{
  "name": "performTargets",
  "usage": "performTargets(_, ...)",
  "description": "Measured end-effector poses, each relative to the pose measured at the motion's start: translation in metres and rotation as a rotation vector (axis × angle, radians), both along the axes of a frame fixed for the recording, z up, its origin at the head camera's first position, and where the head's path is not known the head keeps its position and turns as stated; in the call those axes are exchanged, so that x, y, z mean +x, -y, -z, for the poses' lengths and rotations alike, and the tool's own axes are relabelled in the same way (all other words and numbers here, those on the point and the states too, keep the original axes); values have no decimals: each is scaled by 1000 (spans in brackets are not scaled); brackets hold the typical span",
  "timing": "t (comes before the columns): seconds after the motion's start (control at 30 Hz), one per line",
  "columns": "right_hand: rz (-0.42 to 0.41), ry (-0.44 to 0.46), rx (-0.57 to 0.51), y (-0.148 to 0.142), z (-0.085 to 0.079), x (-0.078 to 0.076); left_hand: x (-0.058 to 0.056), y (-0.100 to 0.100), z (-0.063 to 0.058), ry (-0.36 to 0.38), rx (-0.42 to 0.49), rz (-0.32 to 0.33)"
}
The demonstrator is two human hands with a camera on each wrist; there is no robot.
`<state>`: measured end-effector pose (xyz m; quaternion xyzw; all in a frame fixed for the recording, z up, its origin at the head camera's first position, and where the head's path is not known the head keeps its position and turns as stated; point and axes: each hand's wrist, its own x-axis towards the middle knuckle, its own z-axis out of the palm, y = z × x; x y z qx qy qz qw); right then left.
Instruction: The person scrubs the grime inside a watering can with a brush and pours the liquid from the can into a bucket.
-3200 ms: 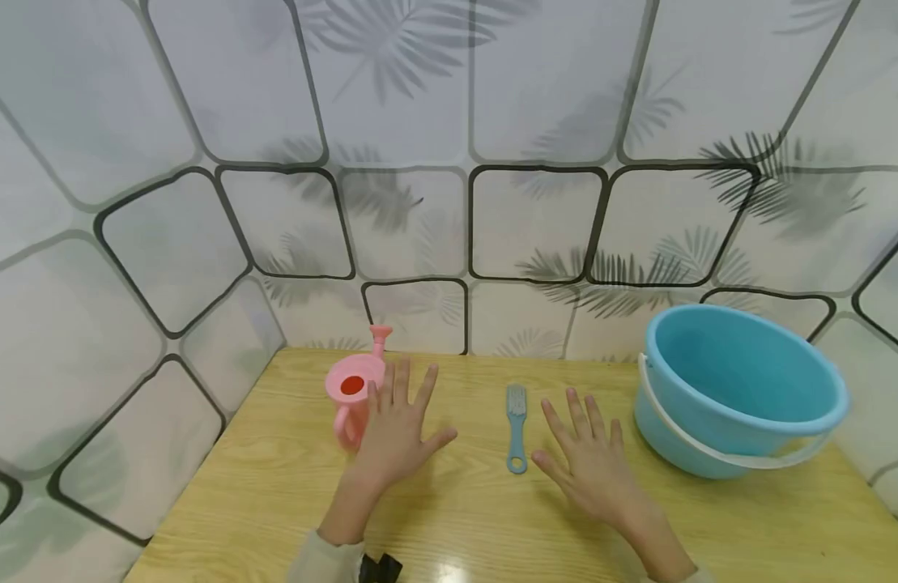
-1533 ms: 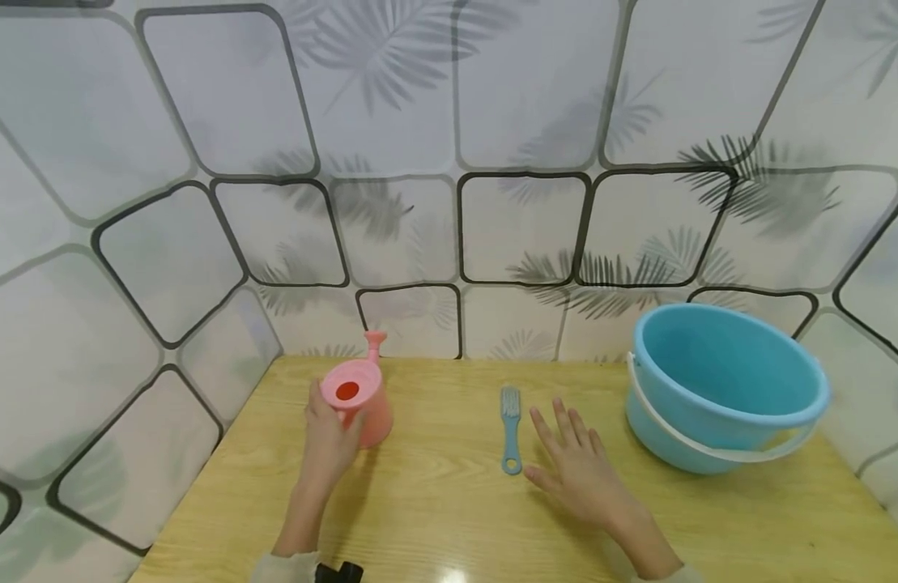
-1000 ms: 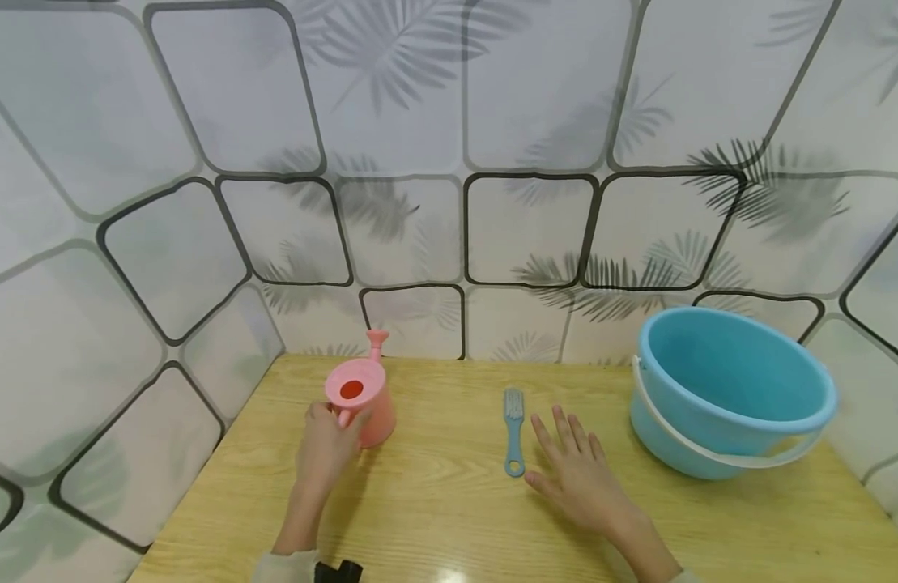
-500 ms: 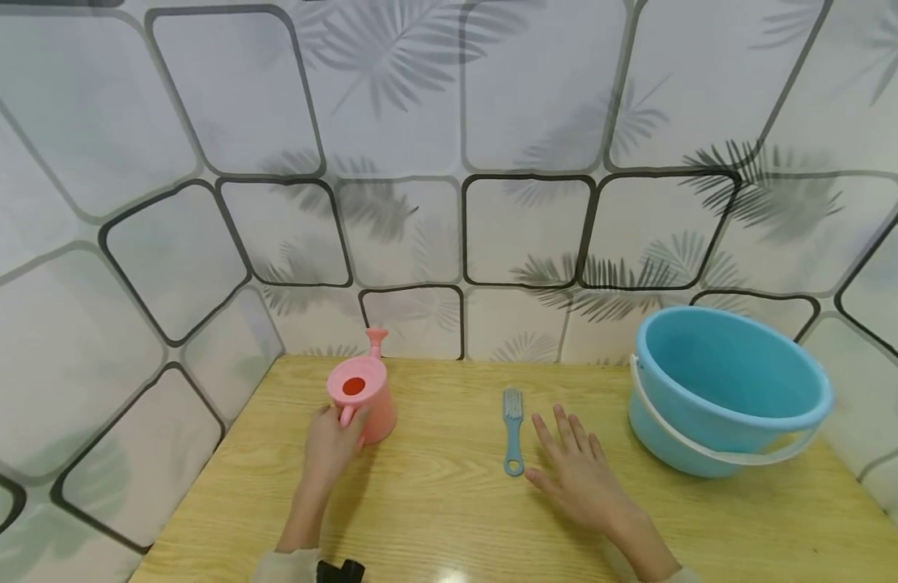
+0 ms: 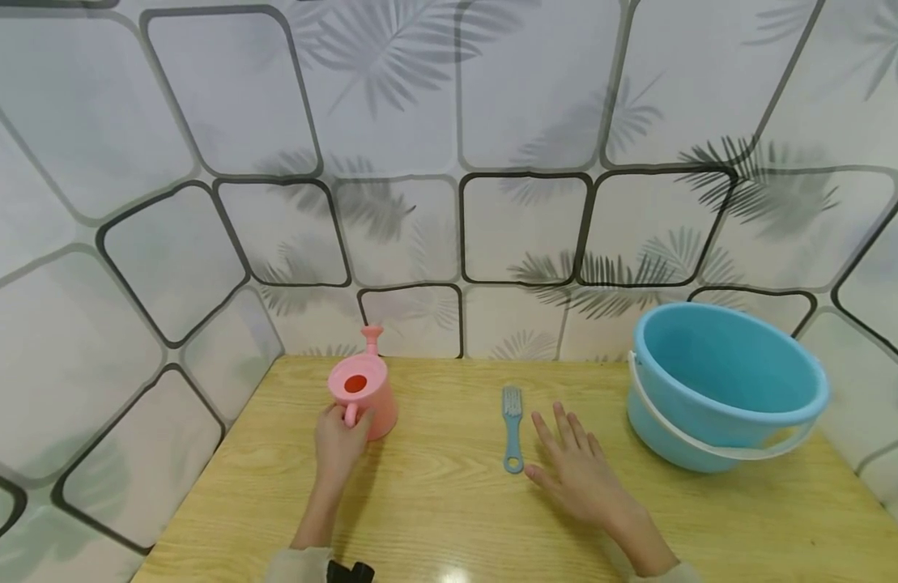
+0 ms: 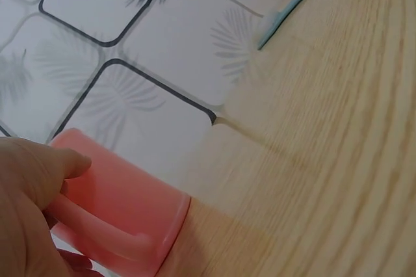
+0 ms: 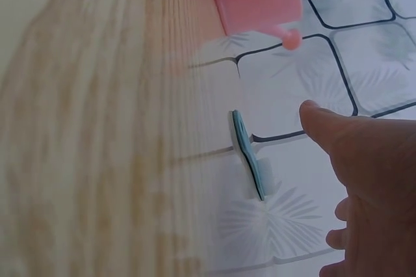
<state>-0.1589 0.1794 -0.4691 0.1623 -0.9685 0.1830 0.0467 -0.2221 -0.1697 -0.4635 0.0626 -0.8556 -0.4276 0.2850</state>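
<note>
Near far-left corner of surface (image 5: 449, 502) | left hand (image 5: 339, 449) gripping watering can (image 5: 378, 405) | right hand (image 5: 581, 478) spread | likely grasp step; lifting needs steadiness

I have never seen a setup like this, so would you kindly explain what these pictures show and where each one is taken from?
There is no machine here: these are a person's two bare hands. The wide view comes from a camera worn on the head, looking forward and down. The two closer, tilted views come from cameras worn on the left and right wrists, each looking at that hand's work.

On the wooden table lies a small blue-grey brush, and a blue bucket with a white handle stands on the right. The left hand holds a pink watering can at its handle. The right hand holds nothing; its fingers are spread beside the brush.
</note>
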Motion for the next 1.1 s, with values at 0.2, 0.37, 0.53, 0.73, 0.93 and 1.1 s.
performTargets(0.2, -1, 8, -21, 3, 3, -3, -2, -3, 4, 21, 30, -27)
performTargets(0.37, -4, 4, -32, 4, 2, -4, -5, -4, 6, 11, 91, -26)
performTargets(0.53, -12, -9, -28, 5, 1, -4, -6, -3, 8, 8, 116, -37)
performTargets(0.73, -23, -7, -25, 7, 1, -5, -4, -1, 8, -15, 125, -32)
performTargets(0.93, -29, -6, -44, 11, 1, -9, -5, -1, 5, -66, 119, -21)
performTargets(1.1, -45, 3, -57, 15, 1, -12, -5, -1, 2, -63, 151, -7)
